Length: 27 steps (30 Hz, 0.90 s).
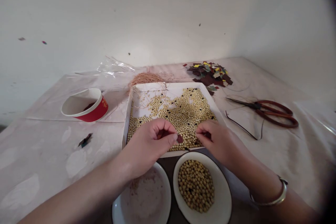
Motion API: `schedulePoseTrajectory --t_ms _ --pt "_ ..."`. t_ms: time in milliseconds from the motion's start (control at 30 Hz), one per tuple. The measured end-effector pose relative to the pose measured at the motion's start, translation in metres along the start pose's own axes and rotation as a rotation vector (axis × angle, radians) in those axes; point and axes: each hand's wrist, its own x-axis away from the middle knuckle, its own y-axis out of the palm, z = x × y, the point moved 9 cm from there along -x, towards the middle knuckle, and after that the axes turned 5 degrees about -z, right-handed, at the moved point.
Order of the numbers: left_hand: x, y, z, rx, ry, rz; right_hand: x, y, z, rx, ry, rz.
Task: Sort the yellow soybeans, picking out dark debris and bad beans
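Note:
Over the front of a shallow white tray (125,126), my left hand (157,139) is closed, thumb and forefinger pinching a small dark red piece (180,139) like leather or card. To its right, my right hand (216,136) is also closed in a pinch; whatever lies between its fingertips is too small to make out. Pale yellow round beads (181,113), with a few black ones among them, cover most of the tray's floor. Just below my hands stand a white bowl of larger tan beads (196,185) and another white bowl (168,196) with reddish bits inside.
A red and white paper cup (91,113) stands at left, dark scraps (85,140) near it. Behind the tray lie a bundle of reddish-brown threads (145,78) and clear plastic (114,67). Coloured scraps (210,73) and scissors (275,113) lie to the right.

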Motion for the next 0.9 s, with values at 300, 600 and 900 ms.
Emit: schedulePoseTrajectory --t_ms 300,600,900 --pt "0.003 0.011 0.001 0.059 -0.051 -0.072 0.034 -0.027 -0.083 -0.166 -0.445 0.202" --pt "0.007 0.019 -0.004 0.066 -0.090 -0.145 0.038 -0.027 -0.088 -0.122 -0.474 0.242" --pt "0.005 0.016 -0.003 0.065 -0.075 -0.112 0.040 -0.023 -0.092 -0.063 -0.507 0.230"
